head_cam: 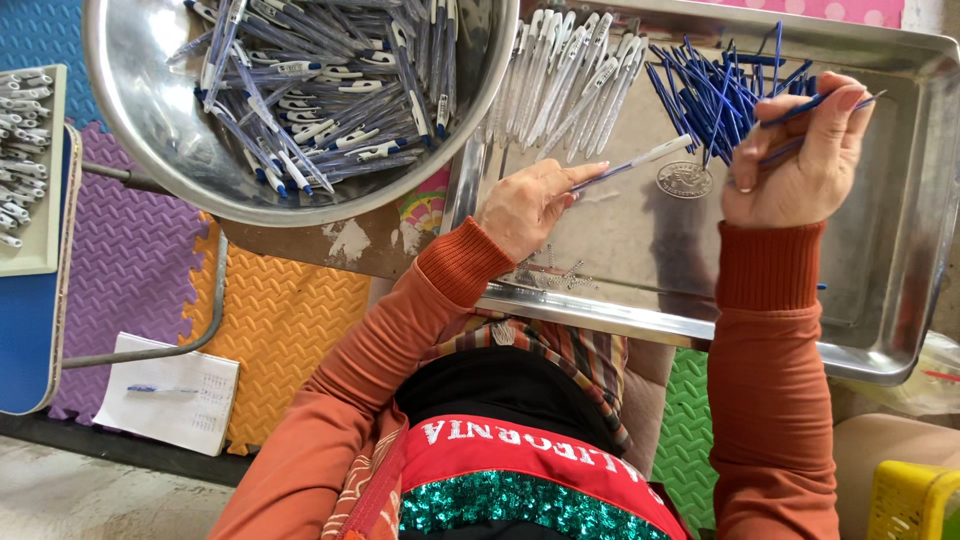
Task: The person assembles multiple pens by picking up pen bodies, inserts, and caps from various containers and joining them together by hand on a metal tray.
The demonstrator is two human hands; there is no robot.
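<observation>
My left hand (528,203) holds a clear pen barrel (634,162) with a blue refill inside, pointing right over a steel tray (905,290). My right hand (800,150) grips a few loose blue refills (798,108) just right of a pile of blue refills (705,90) in the tray. A row of empty white pen barrels (570,80) lies at the tray's far left. Small metal springs (550,275) lie by my left wrist.
A round steel bowl (140,130) full of finished pens sits left of the tray. A sheet of paper with a pen (165,390) lies on coloured foam floor mats. Another tray of pens (20,150) is at the far left edge.
</observation>
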